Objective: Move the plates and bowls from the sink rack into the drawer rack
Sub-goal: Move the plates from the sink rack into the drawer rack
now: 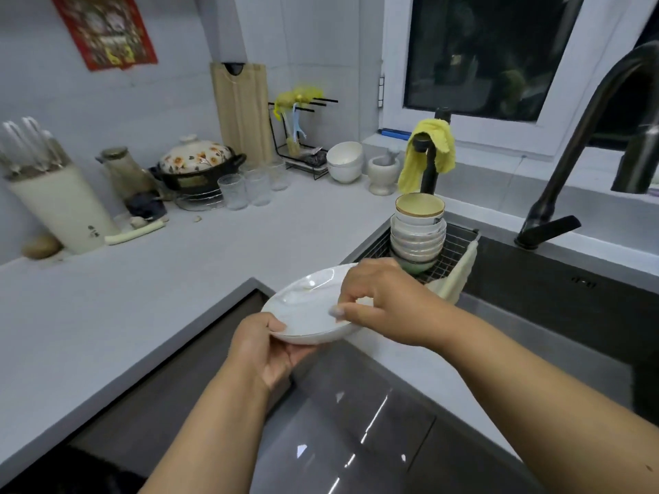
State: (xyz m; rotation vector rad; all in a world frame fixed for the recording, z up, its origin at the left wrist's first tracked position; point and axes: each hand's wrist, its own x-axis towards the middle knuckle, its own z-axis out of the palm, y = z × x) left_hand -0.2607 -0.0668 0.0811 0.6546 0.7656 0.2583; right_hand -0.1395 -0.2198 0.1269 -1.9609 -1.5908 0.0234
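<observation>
a plate is held, the bowls are left

a white plate (306, 308) is held over the edge of the bench (142, 297), between the sink and the front of the cupboards. it is gripped from below by the left hand (264, 347), with the thumb laid on its near rim. its far right rim is pinched by the right hand (381, 301), with the fingers curled over the top.

a tall stack of bowls (419, 231) is seen in the sink rack (449, 258), just behind the right hand. a green bowl can be seen at the bottom of the stack. no other plates can be seen in the rack.

the drawer rack is not shown, so what is already put away cannot be told. the plate has not yet been put down. the bowls are all left to be moved, so much of the job looks undone.
</observation>
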